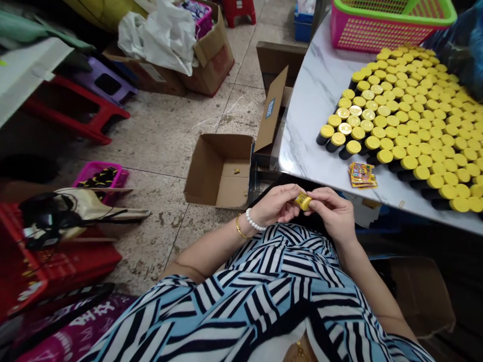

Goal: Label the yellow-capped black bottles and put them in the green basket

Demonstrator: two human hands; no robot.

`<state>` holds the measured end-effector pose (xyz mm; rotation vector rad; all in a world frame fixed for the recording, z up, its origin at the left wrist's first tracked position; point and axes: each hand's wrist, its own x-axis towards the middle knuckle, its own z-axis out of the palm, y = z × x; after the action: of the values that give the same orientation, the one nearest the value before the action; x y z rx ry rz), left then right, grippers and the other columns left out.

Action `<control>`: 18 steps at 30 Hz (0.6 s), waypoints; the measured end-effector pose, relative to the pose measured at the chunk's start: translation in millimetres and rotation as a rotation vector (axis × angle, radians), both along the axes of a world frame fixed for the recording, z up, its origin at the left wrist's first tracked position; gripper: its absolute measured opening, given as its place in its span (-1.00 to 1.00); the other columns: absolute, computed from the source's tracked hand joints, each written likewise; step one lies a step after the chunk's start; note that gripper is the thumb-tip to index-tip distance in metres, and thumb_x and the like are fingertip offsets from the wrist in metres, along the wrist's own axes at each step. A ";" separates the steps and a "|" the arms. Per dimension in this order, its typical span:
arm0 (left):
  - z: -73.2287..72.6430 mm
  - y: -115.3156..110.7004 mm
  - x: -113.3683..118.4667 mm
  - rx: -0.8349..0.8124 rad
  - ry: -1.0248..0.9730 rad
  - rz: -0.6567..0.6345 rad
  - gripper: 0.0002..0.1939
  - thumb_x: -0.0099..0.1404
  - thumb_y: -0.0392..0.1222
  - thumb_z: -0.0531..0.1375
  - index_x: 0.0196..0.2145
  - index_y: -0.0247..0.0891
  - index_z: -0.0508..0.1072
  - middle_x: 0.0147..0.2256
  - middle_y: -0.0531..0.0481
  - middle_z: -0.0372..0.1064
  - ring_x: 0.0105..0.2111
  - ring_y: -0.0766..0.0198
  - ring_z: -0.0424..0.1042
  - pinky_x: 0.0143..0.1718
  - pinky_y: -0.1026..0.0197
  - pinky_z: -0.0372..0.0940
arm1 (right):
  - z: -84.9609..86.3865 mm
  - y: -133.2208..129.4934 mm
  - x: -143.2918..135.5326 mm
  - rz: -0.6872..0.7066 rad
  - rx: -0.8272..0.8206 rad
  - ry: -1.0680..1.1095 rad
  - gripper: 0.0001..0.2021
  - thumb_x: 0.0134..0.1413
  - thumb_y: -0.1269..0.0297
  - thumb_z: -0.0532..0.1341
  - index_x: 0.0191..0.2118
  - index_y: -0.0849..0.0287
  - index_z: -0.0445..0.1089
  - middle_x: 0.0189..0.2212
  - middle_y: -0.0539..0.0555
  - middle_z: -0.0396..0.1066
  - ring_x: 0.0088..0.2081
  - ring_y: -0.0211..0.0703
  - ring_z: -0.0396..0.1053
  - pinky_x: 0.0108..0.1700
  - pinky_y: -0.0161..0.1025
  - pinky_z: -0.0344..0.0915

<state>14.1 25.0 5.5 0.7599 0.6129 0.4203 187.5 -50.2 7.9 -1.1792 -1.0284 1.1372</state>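
In front of my body, both hands meet around a small yellow cylinder [303,201] with printing on its side. My left hand [281,203] pinches one end of it between thumb and fingers. The fingertips of my right hand [330,208] press on the other end. Just beyond, on the marbled white table [305,125], lies a small stack of printed yellow-orange labels or cards [362,175]. Behind the stack stand rows of black cylinders with yellow caps [411,120], packed upright side by side.
An open cardboard box [217,173] on the floor holds a small yellow piece. Another carton [271,113] stands against the table edge. A pink and green basket [388,30] sits at the table's back. Leftward are a pink basket [123,178] of black-yellow pieces and a red stool [79,103].
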 end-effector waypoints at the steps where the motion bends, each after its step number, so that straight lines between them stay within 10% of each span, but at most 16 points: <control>1: -0.8 -1.5 -0.7 -0.007 0.014 0.006 -0.42 0.23 0.34 0.30 -0.27 -0.31 0.40 -0.60 0.05 0.43 -0.81 0.47 0.20 -0.84 0.45 -0.05 | -0.5 -0.3 -1.8 0.005 -0.009 -0.010 -0.79 0.10 0.22 0.45 -0.11 -0.02 0.64 -0.15 0.03 0.46 -0.37 -0.28 0.50 -0.32 -0.23 0.62; 10: -8.4 -6.0 -4.3 -0.143 -0.098 0.063 -0.44 0.22 0.32 0.32 -0.27 -0.31 0.40 -0.59 0.04 0.46 -0.81 0.41 0.26 -0.84 0.42 0.08 | -6.4 0.7 -14.4 -0.029 0.025 -0.011 -0.74 0.14 0.29 0.41 -0.05 -0.12 0.62 -0.11 0.00 0.41 -0.36 -0.30 0.51 -0.31 -0.24 0.61; 18: -19.9 -16.3 -17.4 -0.138 0.068 0.139 -0.38 0.27 0.41 0.21 -0.33 -0.31 0.39 -0.66 0.08 0.37 -0.83 0.42 0.22 -0.86 0.43 -0.02 | -16.5 -3.4 -27.4 0.005 0.362 -0.777 -0.49 0.17 0.35 0.36 0.23 -0.10 0.45 -0.03 0.13 0.51 -0.06 -0.05 0.54 0.00 -0.12 0.58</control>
<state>-3.3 8.8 -14.4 0.6036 0.7535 0.4764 160.1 -53.6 -8.6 -1.3372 -1.7356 0.4366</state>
